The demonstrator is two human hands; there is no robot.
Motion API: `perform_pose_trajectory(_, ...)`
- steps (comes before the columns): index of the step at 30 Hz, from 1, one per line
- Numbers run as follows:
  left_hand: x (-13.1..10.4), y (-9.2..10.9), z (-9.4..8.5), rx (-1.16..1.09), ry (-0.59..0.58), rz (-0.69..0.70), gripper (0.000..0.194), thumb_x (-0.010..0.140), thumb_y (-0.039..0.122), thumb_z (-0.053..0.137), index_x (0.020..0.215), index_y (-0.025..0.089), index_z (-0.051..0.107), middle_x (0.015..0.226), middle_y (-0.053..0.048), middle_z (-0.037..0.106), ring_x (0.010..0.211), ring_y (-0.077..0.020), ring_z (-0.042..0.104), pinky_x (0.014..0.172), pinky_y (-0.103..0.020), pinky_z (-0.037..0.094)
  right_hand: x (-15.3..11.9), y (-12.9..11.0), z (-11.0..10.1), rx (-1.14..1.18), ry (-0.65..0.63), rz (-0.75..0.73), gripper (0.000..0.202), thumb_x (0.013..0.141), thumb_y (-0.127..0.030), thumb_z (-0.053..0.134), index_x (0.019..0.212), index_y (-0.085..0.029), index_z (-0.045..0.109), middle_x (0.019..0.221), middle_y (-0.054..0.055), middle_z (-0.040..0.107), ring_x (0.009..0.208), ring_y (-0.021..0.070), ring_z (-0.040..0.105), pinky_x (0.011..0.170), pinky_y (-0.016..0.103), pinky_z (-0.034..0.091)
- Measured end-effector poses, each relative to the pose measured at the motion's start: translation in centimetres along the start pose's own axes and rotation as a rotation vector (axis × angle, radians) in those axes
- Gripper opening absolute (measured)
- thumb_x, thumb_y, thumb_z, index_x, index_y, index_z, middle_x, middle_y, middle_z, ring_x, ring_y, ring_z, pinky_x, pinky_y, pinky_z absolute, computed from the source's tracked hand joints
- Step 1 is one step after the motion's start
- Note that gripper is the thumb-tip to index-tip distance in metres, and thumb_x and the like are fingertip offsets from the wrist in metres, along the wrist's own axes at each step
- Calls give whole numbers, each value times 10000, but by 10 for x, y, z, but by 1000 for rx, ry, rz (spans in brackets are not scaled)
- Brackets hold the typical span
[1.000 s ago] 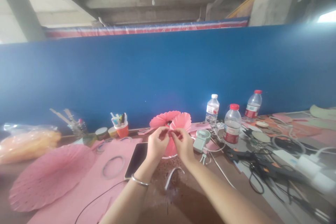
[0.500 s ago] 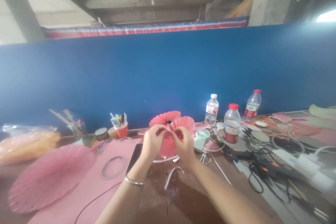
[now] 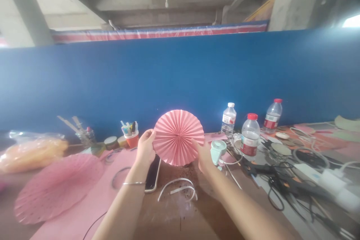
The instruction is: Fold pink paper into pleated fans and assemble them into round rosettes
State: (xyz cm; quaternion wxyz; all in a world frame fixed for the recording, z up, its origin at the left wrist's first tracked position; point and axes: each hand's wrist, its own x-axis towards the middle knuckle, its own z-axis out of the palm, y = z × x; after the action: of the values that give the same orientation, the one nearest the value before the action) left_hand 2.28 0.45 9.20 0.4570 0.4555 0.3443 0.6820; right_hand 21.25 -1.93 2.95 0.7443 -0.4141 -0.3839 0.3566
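A pleated pink paper rosette (image 3: 179, 137), spread into a full round disc, is held upright above the table between both hands. My left hand (image 3: 146, 148) pinches its left edge, with a bangle on the wrist. On the opposite side, my right hand (image 3: 201, 153) grips the lower right edge, the thumb over the front pleats. Below the disc lie curled white strips (image 3: 180, 190) on the brown tabletop. A phone (image 3: 153, 174) rests beside my left wrist. The fingers behind the disc are hidden.
A larger pink pleated disc (image 3: 59, 187) lies at left near a plastic bag (image 3: 30, 152). A cup of pens (image 3: 131, 138) stands at the back. Right of my hands are a mint handheld fan (image 3: 218, 150), water bottles (image 3: 250, 135), and tangled cables with a power strip (image 3: 309, 174).
The pink paper, bunched and partly folded in my fingers before, is now a flat round disc facing me. My hands have moved apart to its two edges.
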Motion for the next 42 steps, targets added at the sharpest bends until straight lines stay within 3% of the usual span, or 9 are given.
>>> perform_pose_trajectory(3,2,-2,-7,34,-55,-41,253,647,353,671,733,180,509,621,68,503,515,-52,488,499,-168,383,4,5,-3,199,-125,228,392,622,-364,698,947,-174,588,884,82,669,843,251,618,704,359,478)
perform_pose_trajectory(9,8,7,-33,212,-220,-138,228,605,254,711,739,142,565,629,20,565,533,-99,540,513,-216,426,11,12,-15,242,-119,235,274,573,-311,733,767,-144,635,729,64,687,697,216,635,649,317,471)
perform_pose_trajectory(15,10,10,-42,521,-328,132,186,674,197,627,839,180,541,694,33,551,608,-94,536,565,-211,440,13,15,-18,237,-159,289,246,535,-293,751,711,-155,649,656,42,676,627,198,629,629,311,469)
perform_pose_trajectory(21,12,7,-47,730,-458,183,140,728,227,555,842,170,612,762,-16,601,617,-118,552,572,-241,460,13,23,-21,206,-131,291,243,510,-306,768,644,-159,629,609,22,656,594,179,603,589,293,444)
perform_pose_trajectory(25,17,0,-51,779,-437,242,170,721,182,512,825,173,647,838,-39,625,726,-153,581,608,-251,472,15,33,-21,201,-98,276,259,483,-306,777,573,-170,576,518,-9,603,522,158,563,550,283,421)
perform_pose_trajectory(29,20,-6,-53,765,-398,270,246,671,105,468,812,177,657,833,-28,632,747,-153,584,663,-263,473,16,39,-21,213,-108,263,255,494,-294,772,614,-172,582,533,-13,602,522,156,559,557,284,417)
perform_pose_trajectory(35,23,-13,-55,729,-357,241,229,652,129,473,777,170,660,807,-32,645,739,-164,592,674,-281,479,14,39,-25,209,-152,229,246,553,-331,731,683,-171,598,572,-9,606,528,147,537,521,259,384)
perform_pose_trajectory(42,28,-25,-69,685,-187,212,195,674,200,510,797,176,660,792,-46,664,708,-170,603,652,-285,475,15,33,-29,205,-184,204,420,617,-308,676,1010,-212,563,580,-64,560,465,95,461,446,201,322)
